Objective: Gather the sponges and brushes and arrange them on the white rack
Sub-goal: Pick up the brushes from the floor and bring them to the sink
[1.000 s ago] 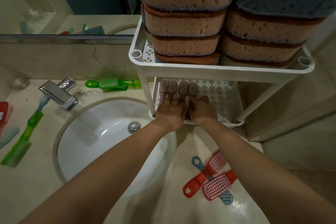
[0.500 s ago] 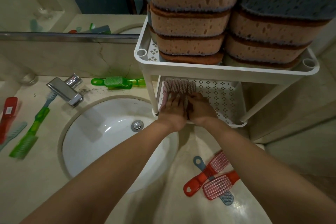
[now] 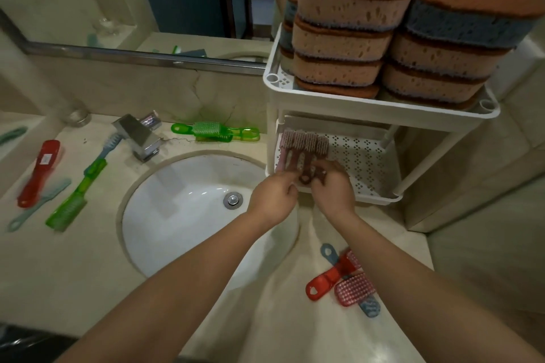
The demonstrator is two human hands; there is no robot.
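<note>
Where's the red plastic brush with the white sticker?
Head view, far left: red plastic brush on the beige counter, left of the white sink, beside a teal brush.

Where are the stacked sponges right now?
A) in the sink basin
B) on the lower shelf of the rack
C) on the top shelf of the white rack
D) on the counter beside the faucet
C: the sponges are piled on the top shelf of the white rack, while its lower shelf holds brushes.
</note>
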